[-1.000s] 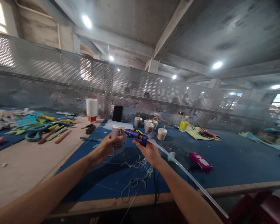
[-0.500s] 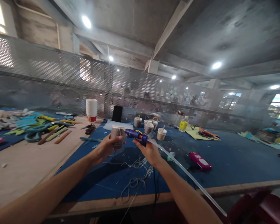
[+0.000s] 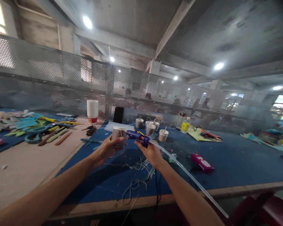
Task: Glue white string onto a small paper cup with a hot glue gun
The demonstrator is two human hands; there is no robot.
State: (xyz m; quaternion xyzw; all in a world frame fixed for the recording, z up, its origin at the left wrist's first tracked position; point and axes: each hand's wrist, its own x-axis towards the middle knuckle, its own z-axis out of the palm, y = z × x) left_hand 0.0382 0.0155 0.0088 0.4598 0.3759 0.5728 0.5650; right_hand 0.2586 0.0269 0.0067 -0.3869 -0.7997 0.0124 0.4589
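Observation:
My left hand is closed round a small cup wrapped in grey cord, its pale rim upward. In my right hand is a blue hot glue gun, its nozzle pointing left at the upper side of the cup; whether it touches I cannot tell. A long translucent glue stick sticks out of the back of the gun, over my right forearm. Loose grey cord lies in loops below my hands. Several cord-wrapped cups with little handles stand beyond the gun.
A paper cup with a stick, a yellow-labelled bottle and a magenta box are to the right. Stacked white cups, a phone, scissors and clay tools are leftward. A perforated metal screen borders the table.
Almost nothing differs. The glue gun and the tail of its glue stick have shifted very slightly left; both hands keep their hold.

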